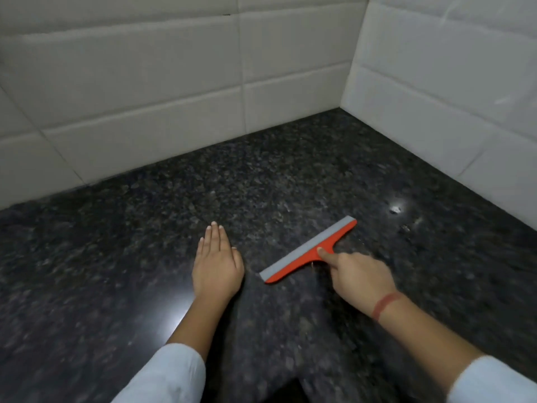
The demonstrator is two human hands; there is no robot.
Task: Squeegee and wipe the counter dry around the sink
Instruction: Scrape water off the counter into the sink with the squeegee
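Item one, the bench (145, 257): we record a dark speckled stone slab that fills the lower frame and runs into a corner. A few small wet glints sit on it just beyond the far end of the squeegee, toward the corner.

Item two, the tiled wall (145, 91): we record pale rectangular tiles rising on two sides and meeting at the corner, well beyond the squeegee.

Item three, sleeves: we note a white cuff on each forearm at the bottom edge, and a red thread band (385, 305) round the right wrist, near the squeegee's handle.

Item four, the right hand (360, 279): we list it closed around the squeegee's handle, forefinger stretched forward along the neck, its tip touching the point where handle meets head.

Item five, the left hand (216, 264): we list it flat, palm down on the bench, fingers straight and pressed together, thumb tucked in. It lies just beside the near end of the squeegee, apart from it.

Item six, the squeegee (308, 250): orange body, grey blade strip along its far edge, head lying slantwise low on the bench, between the two hands. We cannot tell whether the blade touches the stone along its full length.

We see no containers.
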